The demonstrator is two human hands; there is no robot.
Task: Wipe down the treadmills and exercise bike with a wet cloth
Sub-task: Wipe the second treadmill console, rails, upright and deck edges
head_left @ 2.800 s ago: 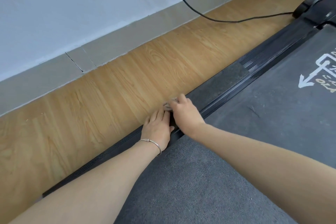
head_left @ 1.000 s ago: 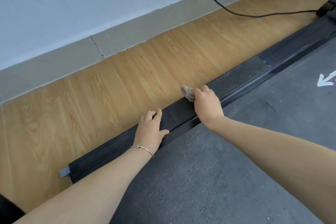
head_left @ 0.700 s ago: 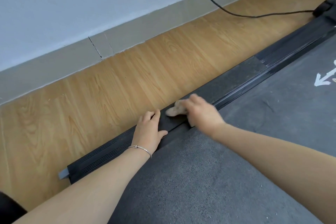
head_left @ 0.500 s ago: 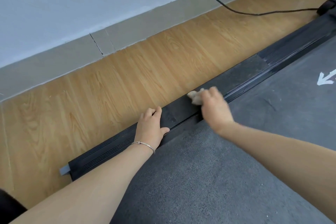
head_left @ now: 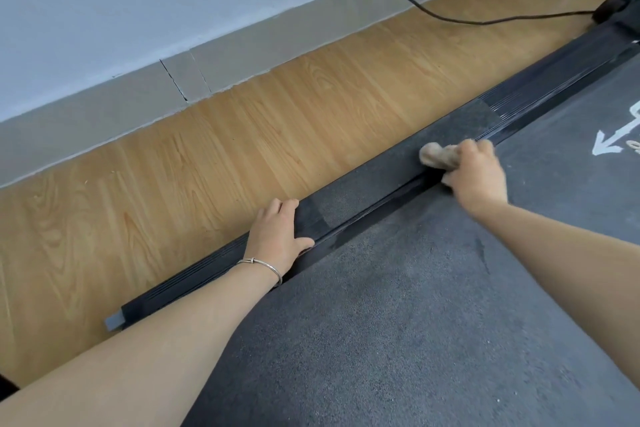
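The treadmill's black side rail (head_left: 367, 184) runs diagonally from lower left to upper right, beside the grey running belt (head_left: 398, 305). My right hand (head_left: 476, 173) grips a small beige cloth (head_left: 437, 155) and presses it on the rail's flat grip-tape patch. My left hand (head_left: 277, 236), with a silver bracelet at the wrist, rests flat on the ribbed part of the rail further down, fingers straight and over the outer edge.
A wood-look floor (head_left: 242, 135) lies left of the rail, bounded by a grey skirting board (head_left: 180, 80) and white wall. A black power cable (head_left: 450, 15) crosses the floor to the treadmill's front end (head_left: 620, 0). A white arrow mark (head_left: 620, 135) is on the belt.
My right hand has slid the cloth up the rail toward the treadmill's front, away from my left hand. My left hand has stayed on the rail.
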